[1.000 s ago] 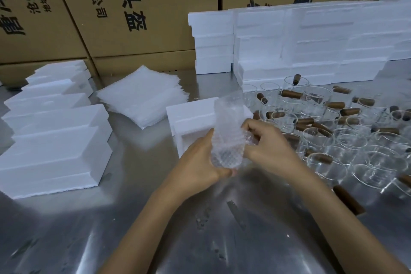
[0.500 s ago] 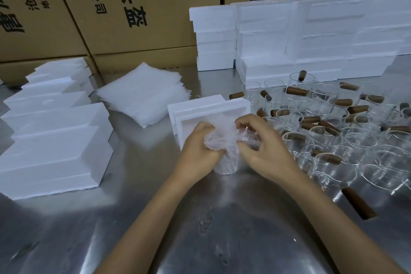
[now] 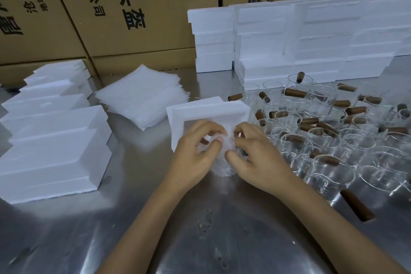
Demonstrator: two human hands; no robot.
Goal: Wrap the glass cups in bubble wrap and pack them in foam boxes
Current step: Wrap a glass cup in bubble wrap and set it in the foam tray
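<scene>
Cardboard cartons (image 3: 138,6) w/ black print are filling the whole back wall, tops cut off by the frame edge, so the print is only partly readable. The steel table (image 3: 200,229) is taking up the lower frame, w/ glare washing out its surface in patches.

A stack of foam boxes (image 3: 311,40) is sitting along the back right, its right end running out of frame. More foam pieces (image 3: 55,144) are lying at left, their left edges cut off; can't tell lids from bases. A pile of bubble wrap sheets (image 3: 142,98) is resting btwn the left foam and the open foam box (image 3: 206,107), which is lying centre w/ its near half hidden behind the hands.

Unwrapped glass cups (image 3: 333,140) w/ brown handles are crowding the right side, overlapping so much that a count isn't possible; clear walls are blending w/ reflections. One brown handle (image 3: 355,206) is showing near the right forearm; its cup is hard to make out.

The left hand (image 3: 195,153) and right hand (image 3: 251,151) are both curling fingers around the wrapped cup (image 3: 222,162), pinching wrap at its top. The bundle is standing on the table just in front of the open box, touching both hands. The cup itself is barely visible thru the wrap; its handle is hidden.
</scene>
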